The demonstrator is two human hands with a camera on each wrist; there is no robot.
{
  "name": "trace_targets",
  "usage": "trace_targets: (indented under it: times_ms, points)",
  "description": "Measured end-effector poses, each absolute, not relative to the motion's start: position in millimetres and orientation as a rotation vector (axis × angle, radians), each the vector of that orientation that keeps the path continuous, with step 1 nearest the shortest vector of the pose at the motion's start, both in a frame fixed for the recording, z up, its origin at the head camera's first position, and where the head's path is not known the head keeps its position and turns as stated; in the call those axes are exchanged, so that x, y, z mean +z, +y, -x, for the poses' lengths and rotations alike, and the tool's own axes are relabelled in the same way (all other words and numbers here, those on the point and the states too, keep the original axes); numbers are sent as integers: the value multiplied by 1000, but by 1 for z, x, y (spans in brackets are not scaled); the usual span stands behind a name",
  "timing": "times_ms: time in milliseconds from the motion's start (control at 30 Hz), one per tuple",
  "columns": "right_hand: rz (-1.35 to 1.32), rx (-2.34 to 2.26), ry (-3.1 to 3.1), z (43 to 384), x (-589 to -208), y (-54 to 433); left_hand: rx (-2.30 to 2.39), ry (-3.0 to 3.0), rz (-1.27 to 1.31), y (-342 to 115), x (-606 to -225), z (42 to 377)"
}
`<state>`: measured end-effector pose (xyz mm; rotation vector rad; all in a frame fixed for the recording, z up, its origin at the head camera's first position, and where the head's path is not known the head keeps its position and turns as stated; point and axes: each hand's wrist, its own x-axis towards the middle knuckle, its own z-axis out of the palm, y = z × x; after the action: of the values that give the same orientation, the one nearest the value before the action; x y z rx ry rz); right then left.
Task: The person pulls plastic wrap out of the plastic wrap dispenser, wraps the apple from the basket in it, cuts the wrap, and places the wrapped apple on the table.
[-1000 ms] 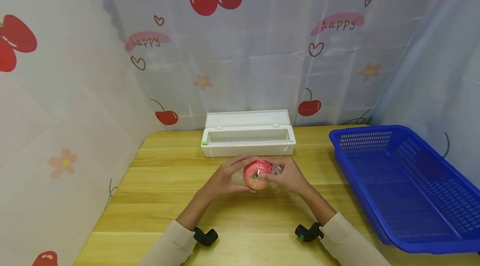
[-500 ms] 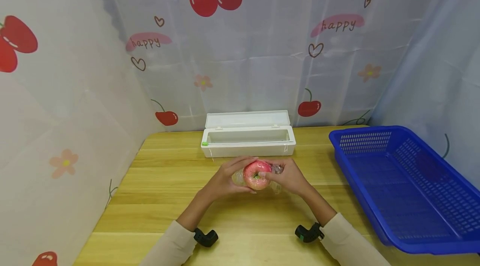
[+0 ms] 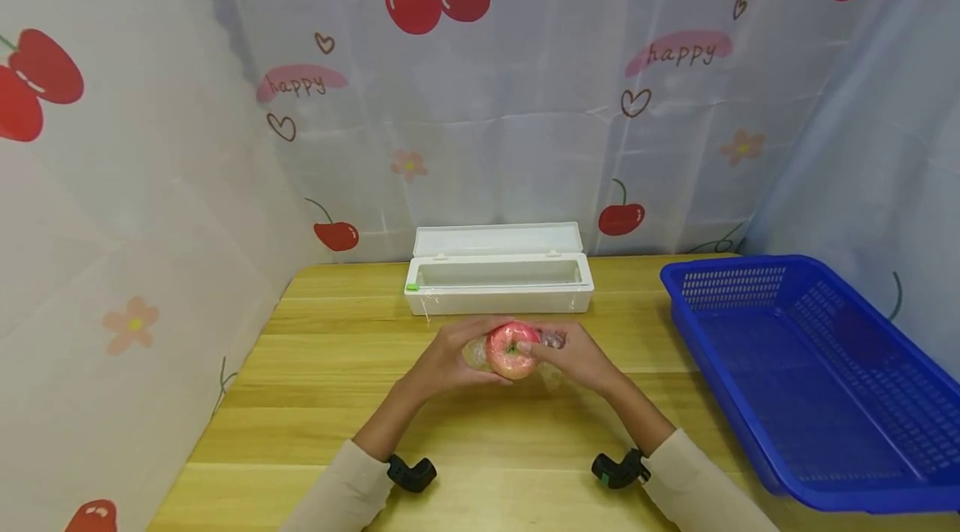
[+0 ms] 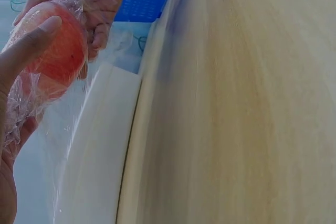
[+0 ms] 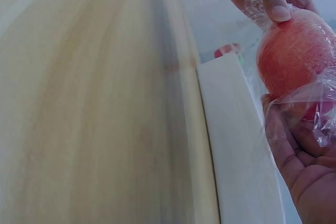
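Note:
A red apple (image 3: 504, 363) in clear plastic wrap is held up above the wooden table (image 3: 300, 432), stem side towards the head camera. My left hand (image 3: 447, 355) grips it from the left, thumb below and fingers over the far side. From the right, my right hand (image 3: 579, 355) holds it with the thumb on top near the stem. Bunched plastic wrap (image 4: 26, 103) sticks out on both sides of the fruit. In the right wrist view, a loose flap of wrap hangs by the apple (image 5: 294, 51). The far-side fingers are partly hidden behind the fruit.
Behind the hands stands a long white cling wrap box (image 3: 498, 301), lid up, with a green slider (image 3: 412, 288) on its front edge. A blue mesh basket (image 3: 720, 378) sits on the right. Cherry-printed curtains (image 3: 495, 157) enclose the back and sides.
The hands and apple keep nearly the same place. The right thumb has shifted slightly over the apple's top, and the view has moved a little.

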<state>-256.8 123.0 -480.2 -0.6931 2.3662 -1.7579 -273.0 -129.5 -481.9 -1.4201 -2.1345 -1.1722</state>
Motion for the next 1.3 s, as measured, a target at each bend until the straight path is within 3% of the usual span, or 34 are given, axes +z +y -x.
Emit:
trace_targets:
  times_ms: [933, 1300]
  points:
    - [918, -1807, 2472, 254, -475, 133, -1294, -2285, 1267, -133, -494, 276]
    - [945, -1772, 2543, 253, -475, 127, -1546, -2326, 1191, -135, -493, 277]
